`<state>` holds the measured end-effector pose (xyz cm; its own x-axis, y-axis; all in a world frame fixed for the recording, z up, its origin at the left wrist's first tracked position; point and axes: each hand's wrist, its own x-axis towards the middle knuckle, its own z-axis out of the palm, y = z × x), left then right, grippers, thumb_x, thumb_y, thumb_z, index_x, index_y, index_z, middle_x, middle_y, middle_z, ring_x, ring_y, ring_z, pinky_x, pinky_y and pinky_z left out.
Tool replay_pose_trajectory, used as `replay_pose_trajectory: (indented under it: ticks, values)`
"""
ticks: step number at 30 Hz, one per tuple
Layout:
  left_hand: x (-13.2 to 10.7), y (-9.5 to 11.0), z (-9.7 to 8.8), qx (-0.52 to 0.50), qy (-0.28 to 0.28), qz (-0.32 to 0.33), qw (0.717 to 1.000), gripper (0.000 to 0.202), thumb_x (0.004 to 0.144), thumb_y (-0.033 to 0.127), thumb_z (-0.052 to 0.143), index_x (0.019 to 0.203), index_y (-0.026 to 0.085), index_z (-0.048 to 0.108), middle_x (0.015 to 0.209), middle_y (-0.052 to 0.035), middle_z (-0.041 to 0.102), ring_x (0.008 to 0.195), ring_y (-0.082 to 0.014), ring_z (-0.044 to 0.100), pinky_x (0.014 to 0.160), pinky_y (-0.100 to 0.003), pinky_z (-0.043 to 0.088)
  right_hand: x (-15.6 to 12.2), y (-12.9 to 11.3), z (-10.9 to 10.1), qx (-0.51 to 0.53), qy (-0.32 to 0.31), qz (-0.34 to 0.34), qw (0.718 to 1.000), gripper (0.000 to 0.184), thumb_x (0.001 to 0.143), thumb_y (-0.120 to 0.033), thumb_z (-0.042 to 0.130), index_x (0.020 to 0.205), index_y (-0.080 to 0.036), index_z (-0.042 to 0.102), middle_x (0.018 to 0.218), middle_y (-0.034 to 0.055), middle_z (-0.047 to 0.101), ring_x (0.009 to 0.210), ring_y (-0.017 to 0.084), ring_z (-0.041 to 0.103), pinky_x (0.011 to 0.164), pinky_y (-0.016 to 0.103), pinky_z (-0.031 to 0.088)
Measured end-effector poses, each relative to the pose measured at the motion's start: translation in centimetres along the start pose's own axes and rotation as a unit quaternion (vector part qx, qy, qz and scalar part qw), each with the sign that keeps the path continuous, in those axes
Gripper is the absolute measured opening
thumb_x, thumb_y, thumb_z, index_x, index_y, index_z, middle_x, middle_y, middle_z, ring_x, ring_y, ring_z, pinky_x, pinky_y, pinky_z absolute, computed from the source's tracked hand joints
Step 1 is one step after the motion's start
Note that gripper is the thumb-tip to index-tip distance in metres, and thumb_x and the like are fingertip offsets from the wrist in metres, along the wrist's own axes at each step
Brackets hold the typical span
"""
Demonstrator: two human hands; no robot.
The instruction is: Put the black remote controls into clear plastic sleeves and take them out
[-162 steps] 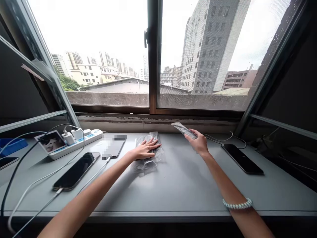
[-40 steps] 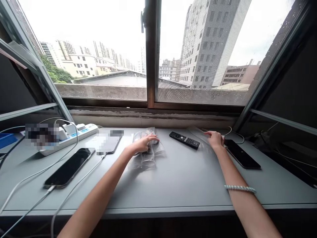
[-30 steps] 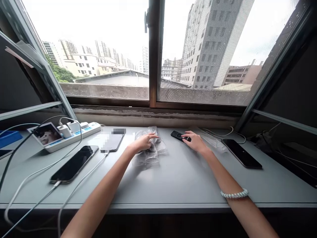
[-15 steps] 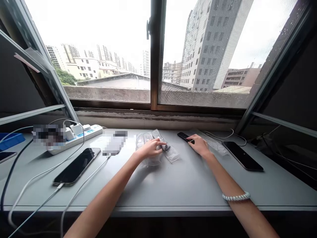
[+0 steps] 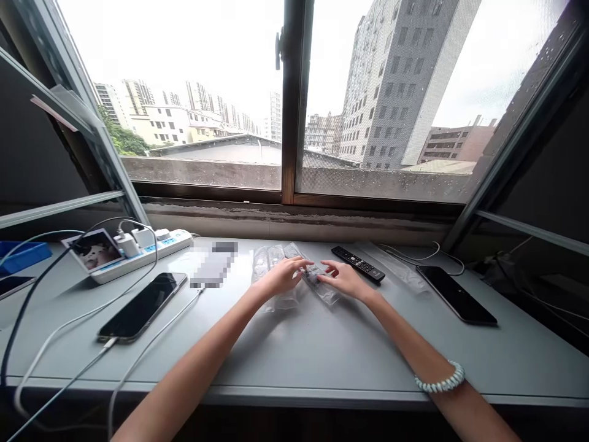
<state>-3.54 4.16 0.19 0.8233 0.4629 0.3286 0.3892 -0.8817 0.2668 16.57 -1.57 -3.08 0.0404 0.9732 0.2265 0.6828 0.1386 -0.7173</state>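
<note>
Clear plastic bags point(image 5: 264, 261) with small contents I cannot make out lie at the middle of the desk. My left hand point(image 5: 281, 277) rests over them, fingers bent and apart, covering part of the packs. One narrow clear bag point(image 5: 327, 294) slants between my two hands. Over its right side is my right hand point(image 5: 345, 281), open, thumb and fingers spread towards the bag; whether the fingertips touch it I cannot tell. A black remote control point(image 5: 359, 264) lies just behind my right hand, buttons up and free of it.
A flat clear bag point(image 5: 398, 270) and a dark phone point(image 5: 455, 294) lie to the right. On the left are a charging phone point(image 5: 142, 307), a power strip point(image 5: 177, 241), a photo card point(image 5: 97, 250), a blue tray point(image 5: 27, 255) and loose cables. The window point(image 5: 289, 123) stands behind.
My right hand has let go of the remote control and moved left to the narrow bag. The remote now lies on the desk. My left hand has stayed over the bags.
</note>
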Motion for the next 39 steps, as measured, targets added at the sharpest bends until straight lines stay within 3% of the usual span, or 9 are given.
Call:
replay_pose_trajectory:
  ticks: [7,11,15,20,24,28,32,36,39]
  values:
    - [-0.1,0.0,0.6,0.041,0.010,0.004,0.999,0.048,0.079,0.014,0.051,0.126,0.024,0.044,0.116,-0.0071,0.056,0.101,-0.0200,0.056,0.087,-0.035,0.044,0.2,-0.9,-1.3,0.136,0.103,-0.012,0.985,0.034,0.068,-0.034,0.065,0.099,-0.019,0.068,0.094,0.0068,0.067,0.084,0.020,0.062,0.074,0.032,0.050]
    - [0.0,0.4,0.3,0.100,0.071,-0.008,0.992,0.065,0.078,0.025,0.059,0.136,0.027,0.030,0.130,-0.0094,0.046,0.121,-0.0246,0.043,0.098,-0.042,0.036,0.1,-1.8,-3.2,0.264,0.244,0.003,0.933,0.035,0.072,-0.041,0.059,0.097,-0.019,0.066,0.082,0.0042,0.063,0.066,0.016,0.060,0.058,0.030,0.051]
    - [0.2,0.7,0.1,0.160,0.119,0.002,0.980,0.071,0.079,0.032,0.061,0.139,0.028,0.023,0.143,-0.0094,0.032,0.136,-0.0248,0.021,0.106,-0.042,0.025,0.2,-2.0,-4.1,0.327,0.295,-0.018,0.897,0.034,0.070,-0.042,0.062,0.096,-0.020,0.063,0.068,-0.0030,0.050,0.052,0.011,0.055,0.043,0.023,0.044]
    - [0.1,0.6,0.7,0.158,0.104,-0.009,0.982,0.076,0.080,0.039,0.059,0.141,0.027,0.016,0.146,-0.0102,0.027,0.137,-0.0250,0.017,0.107,-0.042,0.024,0.1,-1.9,-4.8,0.375,0.282,-0.061,0.881,0.034,0.068,-0.043,0.064,0.097,-0.026,0.056,0.066,-0.0056,0.044,0.052,0.008,0.047,0.047,0.021,0.043]
    - [0.0,1.3,0.6,0.133,0.121,-0.015,0.984,0.079,0.076,0.044,0.060,0.141,0.023,0.019,0.145,-0.0124,0.027,0.136,-0.0284,0.017,0.107,-0.045,0.022,-0.5,-2.3,-5.2,0.328,0.202,-0.054,0.921,0.039,0.072,-0.051,0.056,0.105,-0.030,0.051,0.075,-0.0009,0.050,0.061,0.012,0.050,0.052,0.023,0.044]
    - [-0.1,2.1,-0.3,0.107,0.142,0.004,0.984,0.059,0.075,0.015,0.051,0.131,0.024,0.036,0.132,-0.0071,0.045,0.126,-0.0251,0.036,0.103,-0.040,0.029,-0.9,-2.7,-5.0,0.298,0.141,-0.043,0.943,0.049,0.071,-0.060,0.053,0.108,-0.028,0.050,0.083,0.0025,0.056,0.072,0.015,0.054,0.061,0.026,0.045]
    - [-0.2,1.8,-1.3,0.135,0.170,-0.065,0.974,0.049,0.069,0.004,0.046,0.114,0.025,0.048,0.110,-0.0034,0.056,0.098,-0.0207,0.053,0.085,-0.034,0.042,-0.4,-2.1,-5.2,0.376,0.144,0.014,0.915,0.054,0.076,-0.061,0.044,0.117,-0.025,0.047,0.092,0.0049,0.060,0.074,0.016,0.057,0.057,0.025,0.045]
    - [-0.3,0.6,-1.6,0.174,0.182,-0.127,0.959,0.029,0.077,0.015,0.048,0.105,0.024,0.049,0.106,-0.0046,0.053,0.088,-0.0204,0.055,0.075,-0.033,0.044,0.4,-0.4,-5.4,0.448,0.172,0.095,0.872,0.042,0.075,-0.048,0.050,0.109,-0.024,0.053,0.094,0.0024,0.063,0.062,0.012,0.055,0.046,0.022,0.041]
    - [-0.3,-0.2,-1.5,0.181,0.165,-0.146,0.958,0.025,0.080,0.029,0.052,0.104,0.024,0.048,0.105,-0.0045,0.051,0.082,-0.0199,0.055,0.070,-0.032,0.044,0.7,0.6,-5.3,0.440,0.157,0.119,0.876,0.033,0.070,-0.039,0.056,0.100,-0.024,0.058,0.096,0.0009,0.063,0.060,0.010,0.055,0.044,0.020,0.041]
